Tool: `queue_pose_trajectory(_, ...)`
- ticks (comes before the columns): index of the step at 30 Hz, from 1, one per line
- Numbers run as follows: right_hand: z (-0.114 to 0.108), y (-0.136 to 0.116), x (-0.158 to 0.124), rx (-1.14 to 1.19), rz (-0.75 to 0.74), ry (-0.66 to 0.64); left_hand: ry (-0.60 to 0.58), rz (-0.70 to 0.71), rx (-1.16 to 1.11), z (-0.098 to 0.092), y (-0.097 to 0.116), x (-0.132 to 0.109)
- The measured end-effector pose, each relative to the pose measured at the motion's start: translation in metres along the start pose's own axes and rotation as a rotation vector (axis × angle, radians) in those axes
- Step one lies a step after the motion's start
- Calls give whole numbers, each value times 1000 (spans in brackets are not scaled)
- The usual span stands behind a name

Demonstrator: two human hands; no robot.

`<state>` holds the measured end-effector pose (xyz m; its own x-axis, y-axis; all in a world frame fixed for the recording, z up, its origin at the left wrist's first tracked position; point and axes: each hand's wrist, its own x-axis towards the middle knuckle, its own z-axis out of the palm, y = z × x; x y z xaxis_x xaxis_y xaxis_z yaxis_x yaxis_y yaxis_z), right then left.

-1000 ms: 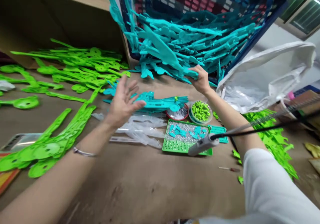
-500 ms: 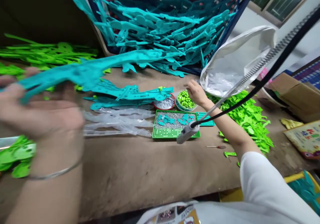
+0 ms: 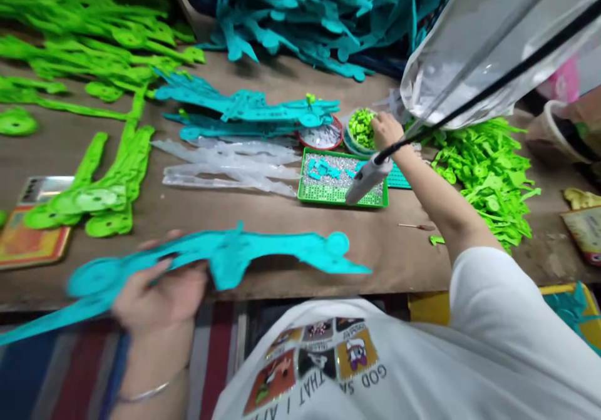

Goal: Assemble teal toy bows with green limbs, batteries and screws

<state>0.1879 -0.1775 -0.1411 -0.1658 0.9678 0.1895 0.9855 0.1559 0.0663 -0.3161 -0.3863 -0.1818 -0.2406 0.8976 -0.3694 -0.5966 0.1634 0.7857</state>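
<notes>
My left hand [image 3: 162,295] is closed around a long turquoise plastic piece [image 3: 282,245], shaped like one side of a toy, with a round disc at each end. The piece is held level above the front edge of the table. My right hand [image 3: 387,131] reaches to a small bowl [image 3: 350,146] of little light-green plastic parts [image 3: 361,126]. Its fingers are curled together at the right side of the heap, with the tips partly hidden. A grey-handled tool [image 3: 369,179] on a cable hangs beneath my right forearm, over a green tray [image 3: 342,199] with metal bits and turquoise pieces.
Turquoise pieces [image 3: 282,110] and clear plastic strips [image 3: 225,169] lie left of the tray. A red basket [image 3: 340,139] holds pale parts. Green parts [image 3: 488,169] are heaped right, others [image 3: 94,38] left. A screwdriver [image 3: 417,226] lies near my right arm; a white bag [image 3: 469,51] stands behind.
My left hand has brought the turquoise piece down and right, towards my body. My right hand has lowered from above the bowl into its green parts. The view has tilted down.
</notes>
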Motion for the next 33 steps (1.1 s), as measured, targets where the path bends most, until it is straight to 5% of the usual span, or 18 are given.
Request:
queue_pose_trajectory(3, 3, 8, -8, 34, 27, 95, 34, -102, -91, 6, -44, -21)
queue_pose_trajectory(7, -8, 13, -40, 254, 59, 315, 33, -216, -118, 46, -80, -28)
queue_pose_trajectory(9, -19, 10, -68, 367, 96, 395, 31, -253, -104, 57, -82, -31)
queue_pose_trajectory(12, -40, -5, -125, 537, 169, 405, -52, -388, 6, 49, -71, -40)
queue_pose_trajectory(17, -72, -52, -223, 762, 227, 224, -420, -669, 593, 19, -44, -58)
queue_pose_trajectory(19, -76, -72, -249, 839, 253, 128, -520, -447, 795, 24, -41, -59)
queue_pose_trajectory(22, -73, -96, -272, 932, 272, 24, -621, 186, 952, 52, -48, -47)
queue_pose_trajectory(24, -69, -105, -278, 960, 270, -7, -708, 390, 982, 73, -56, -30)
queue_pose_trajectory(28, -61, -109, -280, 944, 275, -7, -749, 397, 1034, 94, -74, 2)
queue_pose_trajectory(33, -67, -105, -281, 893, 273, 53, -798, 267, 1097, 92, -71, 17)
